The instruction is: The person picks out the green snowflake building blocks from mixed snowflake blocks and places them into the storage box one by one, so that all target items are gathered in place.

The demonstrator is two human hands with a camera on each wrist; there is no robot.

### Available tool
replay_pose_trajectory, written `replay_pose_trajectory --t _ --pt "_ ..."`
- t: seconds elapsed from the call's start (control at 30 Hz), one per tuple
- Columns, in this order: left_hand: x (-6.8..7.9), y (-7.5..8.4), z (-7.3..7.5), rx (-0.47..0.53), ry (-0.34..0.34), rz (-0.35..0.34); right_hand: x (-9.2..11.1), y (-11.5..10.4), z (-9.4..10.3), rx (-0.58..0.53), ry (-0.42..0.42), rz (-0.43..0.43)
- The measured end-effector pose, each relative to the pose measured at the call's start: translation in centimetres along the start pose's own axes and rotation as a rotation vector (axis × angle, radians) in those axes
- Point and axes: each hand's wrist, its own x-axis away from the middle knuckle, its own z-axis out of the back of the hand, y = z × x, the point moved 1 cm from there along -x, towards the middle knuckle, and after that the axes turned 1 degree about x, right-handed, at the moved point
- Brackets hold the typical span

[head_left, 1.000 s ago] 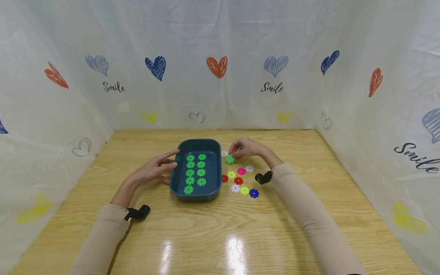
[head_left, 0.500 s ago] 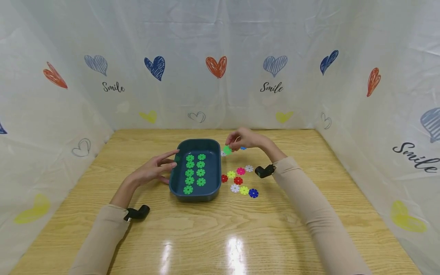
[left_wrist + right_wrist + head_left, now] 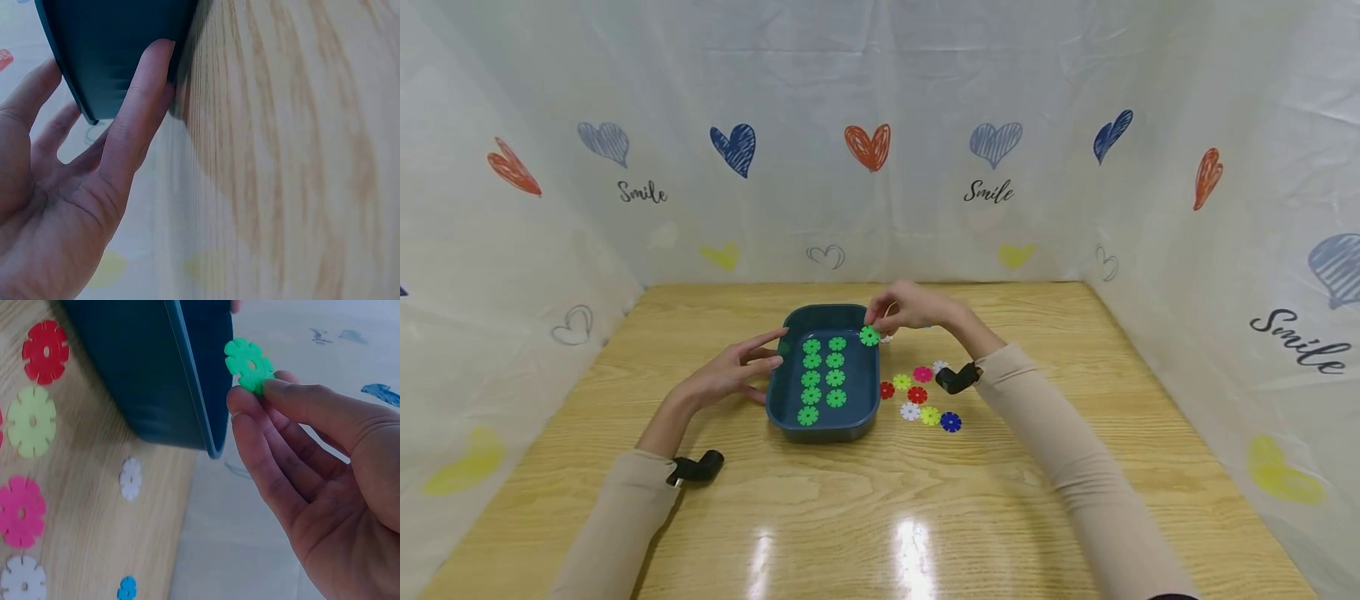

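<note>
A dark blue rectangular bin [image 3: 826, 432] stands on the table, with green snowflake-shaped plastic discs [image 3: 810, 378] lying in two columns on its floor. My left hand [image 3: 727, 372] rests against the bin's left side; its fingers are extended along the wall and rim, as the left wrist view [image 3: 81, 181] also shows. My right hand [image 3: 904, 307] pinches one green disc [image 3: 250, 364] by its edge between thumb and fingers. In the head view, that disc overlaps the bin's far right corner; the right wrist view shows it beside the rim, raised off the table.
Right of the bin lie loose discs of the same shape: red [image 3: 917, 395], yellow [image 3: 930, 416], pink [image 3: 922, 374], white [image 3: 910, 411] and dark blue [image 3: 951, 422]. A light blue disc [image 3: 127, 588] lies farther back. A white curtain [image 3: 820, 208] with printed hearts surrounds the wooden table.
My right hand has lifted the green disc away from the table and carried it left, up to the bin's far right corner. The left hand stays at the bin's side.
</note>
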Motion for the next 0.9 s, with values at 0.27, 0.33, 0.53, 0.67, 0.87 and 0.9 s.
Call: replay_pose_trajectory --t 0.27,0.33,0.53,0.67,0.87,0.9 --pt "0.0 0.0 0.0 0.012 -0.001 -0.002 -1.4 -1.1 -1.5 0.036 -0.056 0.040" --pt "0.0 0.0 0.0 0.020 -0.003 -0.006 -1.6 -1.5 -1.8 0.045 -0.072 0.044" --pt "-0.1 0.0 0.1 0.033 -0.008 -0.009 -2.5 -2.6 -2.9 0.094 -0.110 0.068" --pt "-0.1 -0.1 0.1 0.037 -0.009 -0.003 -3.0 -2.8 -3.9 0.105 -0.140 0.082" --pt "-0.1 0.0 0.0 0.031 -0.008 0.000 -3.3 -2.8 -5.6 0.126 -0.182 0.071" --pt "-0.1 0.1 0.0 0.030 -0.007 0.000 -3.3 -2.9 -5.8 0.135 -0.190 0.070"
